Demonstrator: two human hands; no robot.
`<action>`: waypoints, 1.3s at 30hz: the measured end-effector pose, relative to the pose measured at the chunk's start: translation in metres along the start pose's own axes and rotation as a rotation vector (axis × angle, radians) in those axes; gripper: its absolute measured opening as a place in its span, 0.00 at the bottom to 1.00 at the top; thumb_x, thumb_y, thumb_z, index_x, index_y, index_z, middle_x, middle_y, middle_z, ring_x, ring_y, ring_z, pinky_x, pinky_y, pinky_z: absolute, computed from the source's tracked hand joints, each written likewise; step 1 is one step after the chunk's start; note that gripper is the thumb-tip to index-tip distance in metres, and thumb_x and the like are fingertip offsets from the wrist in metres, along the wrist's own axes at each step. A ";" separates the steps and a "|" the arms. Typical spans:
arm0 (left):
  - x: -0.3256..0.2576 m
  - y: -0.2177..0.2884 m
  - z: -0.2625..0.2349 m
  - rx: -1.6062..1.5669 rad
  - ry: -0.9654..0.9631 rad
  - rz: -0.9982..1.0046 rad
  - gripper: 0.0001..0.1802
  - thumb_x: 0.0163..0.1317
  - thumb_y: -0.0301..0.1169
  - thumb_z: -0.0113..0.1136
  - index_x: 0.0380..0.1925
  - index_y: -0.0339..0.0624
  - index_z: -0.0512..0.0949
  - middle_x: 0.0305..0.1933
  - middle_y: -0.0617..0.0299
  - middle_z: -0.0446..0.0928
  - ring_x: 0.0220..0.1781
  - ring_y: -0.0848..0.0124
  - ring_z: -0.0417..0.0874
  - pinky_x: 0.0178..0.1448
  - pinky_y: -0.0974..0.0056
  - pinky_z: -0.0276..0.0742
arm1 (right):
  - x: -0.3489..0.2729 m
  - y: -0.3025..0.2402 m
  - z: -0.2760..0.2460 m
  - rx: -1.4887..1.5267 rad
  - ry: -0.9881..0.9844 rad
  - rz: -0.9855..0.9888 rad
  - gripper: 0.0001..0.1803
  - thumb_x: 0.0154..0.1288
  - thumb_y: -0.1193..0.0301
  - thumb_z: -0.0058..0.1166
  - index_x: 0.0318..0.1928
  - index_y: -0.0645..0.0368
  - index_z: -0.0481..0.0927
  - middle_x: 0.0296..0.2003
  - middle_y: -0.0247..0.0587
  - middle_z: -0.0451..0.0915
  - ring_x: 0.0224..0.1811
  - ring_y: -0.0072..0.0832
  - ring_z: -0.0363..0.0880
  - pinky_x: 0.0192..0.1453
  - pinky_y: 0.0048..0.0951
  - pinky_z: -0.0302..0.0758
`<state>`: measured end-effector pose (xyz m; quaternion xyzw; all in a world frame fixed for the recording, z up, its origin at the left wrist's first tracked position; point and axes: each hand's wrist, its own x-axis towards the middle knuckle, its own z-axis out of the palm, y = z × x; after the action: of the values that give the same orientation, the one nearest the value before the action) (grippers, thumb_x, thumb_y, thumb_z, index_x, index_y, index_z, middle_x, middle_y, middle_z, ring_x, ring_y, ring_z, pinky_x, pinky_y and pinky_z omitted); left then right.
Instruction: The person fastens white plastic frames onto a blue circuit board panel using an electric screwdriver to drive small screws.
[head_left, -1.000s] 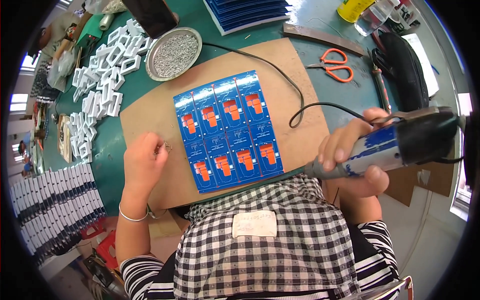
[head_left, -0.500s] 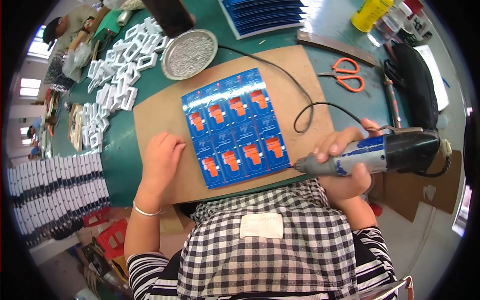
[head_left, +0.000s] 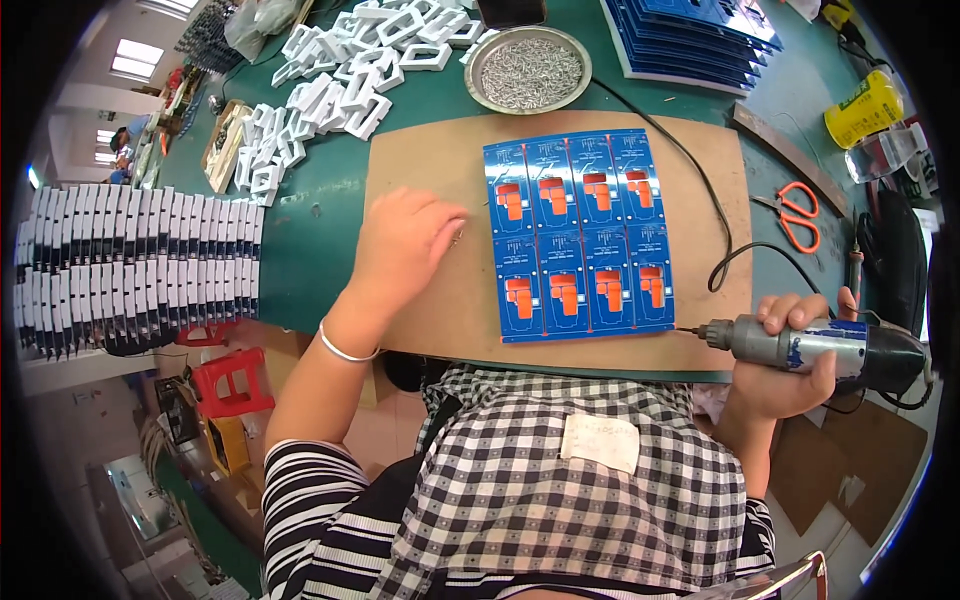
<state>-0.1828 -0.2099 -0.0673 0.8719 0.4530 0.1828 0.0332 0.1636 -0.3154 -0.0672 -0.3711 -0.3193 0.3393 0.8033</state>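
The right hand [head_left: 790,365] grips the electric screwdriver [head_left: 820,345] horizontally beside the blue panel [head_left: 580,235], while the left hand [head_left: 405,250], fingers curled, pinches a small screw [head_left: 459,235] over the cardboard sheet [head_left: 420,170]

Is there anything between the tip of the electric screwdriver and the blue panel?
Nothing visible. The electric screwdriver in the right hand points its tip at the blue panel's lower right corner, with only bare brown board between them.
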 end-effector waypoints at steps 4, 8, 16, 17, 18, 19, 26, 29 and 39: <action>0.019 0.008 0.016 0.070 0.063 0.053 0.05 0.49 0.27 0.65 0.28 0.48 0.81 0.28 0.65 0.76 0.34 0.63 0.76 0.37 0.59 0.68 | -0.001 -0.007 -0.003 -0.008 0.034 -0.020 0.35 0.58 0.53 0.49 0.61 0.58 0.58 0.29 0.39 0.70 0.25 0.28 0.70 0.37 0.36 0.70; 0.026 0.007 0.024 0.082 0.044 0.048 0.05 0.48 0.26 0.64 0.27 0.47 0.80 0.28 0.64 0.76 0.33 0.63 0.76 0.37 0.58 0.69 | -0.005 -0.011 0.000 0.068 0.012 -0.019 0.36 0.57 0.54 0.51 0.62 0.56 0.57 0.29 0.40 0.70 0.26 0.31 0.71 0.36 0.36 0.71; 0.027 0.011 0.021 0.103 -0.037 -0.067 0.05 0.48 0.26 0.63 0.26 0.43 0.76 0.27 0.60 0.73 0.32 0.59 0.76 0.37 0.55 0.72 | 0.010 0.002 0.008 0.111 -0.060 -0.029 0.35 0.57 0.62 0.54 0.62 0.59 0.56 0.31 0.44 0.73 0.28 0.35 0.76 0.37 0.39 0.76; 0.027 0.010 0.020 0.104 -0.022 -0.065 0.05 0.49 0.26 0.62 0.27 0.42 0.76 0.27 0.59 0.74 0.31 0.59 0.77 0.37 0.56 0.73 | 0.011 0.002 0.008 0.100 -0.037 -0.035 0.34 0.57 0.63 0.53 0.62 0.59 0.56 0.31 0.44 0.73 0.28 0.35 0.76 0.37 0.39 0.77; 0.027 0.010 0.020 0.102 -0.010 -0.061 0.05 0.50 0.25 0.61 0.28 0.42 0.75 0.28 0.58 0.75 0.31 0.59 0.78 0.36 0.57 0.74 | 0.011 0.004 0.008 0.086 -0.011 -0.040 0.34 0.57 0.64 0.53 0.62 0.59 0.56 0.31 0.44 0.73 0.28 0.35 0.76 0.38 0.39 0.77; 0.026 0.010 0.017 0.105 -0.009 -0.059 0.05 0.50 0.25 0.61 0.28 0.42 0.75 0.28 0.58 0.75 0.31 0.59 0.78 0.36 0.57 0.74 | 0.011 0.006 0.008 0.089 -0.011 -0.042 0.34 0.57 0.64 0.53 0.62 0.59 0.56 0.31 0.44 0.73 0.28 0.35 0.76 0.38 0.39 0.77; 0.006 0.013 0.012 -0.410 0.013 -0.515 0.04 0.55 0.19 0.57 0.31 0.38 0.75 0.30 0.60 0.79 0.27 0.75 0.78 0.33 0.71 0.74 | 0.006 0.011 0.011 0.138 -0.002 0.031 0.33 0.58 0.64 0.53 0.61 0.59 0.55 0.31 0.44 0.73 0.28 0.34 0.75 0.37 0.37 0.77; 0.006 0.024 0.015 -0.570 0.044 -0.526 0.07 0.56 0.19 0.57 0.35 0.38 0.77 0.31 0.60 0.79 0.29 0.76 0.78 0.34 0.72 0.73 | -0.001 0.007 0.011 0.137 -0.010 0.068 0.34 0.58 0.63 0.55 0.61 0.59 0.55 0.32 0.44 0.72 0.27 0.34 0.75 0.36 0.37 0.77; -0.018 0.015 -0.017 -0.163 0.004 -0.186 0.08 0.52 0.23 0.62 0.33 0.42 0.82 0.34 0.61 0.79 0.40 0.61 0.77 0.45 0.60 0.73 | -0.004 -0.001 0.003 0.014 0.055 0.107 0.34 0.58 0.56 0.51 0.61 0.57 0.57 0.31 0.40 0.70 0.28 0.31 0.72 0.39 0.36 0.72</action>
<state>-0.1859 -0.2349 -0.0528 0.8201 0.5157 0.2170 0.1200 0.1595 -0.3183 -0.0661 -0.3913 -0.2745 0.3735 0.7950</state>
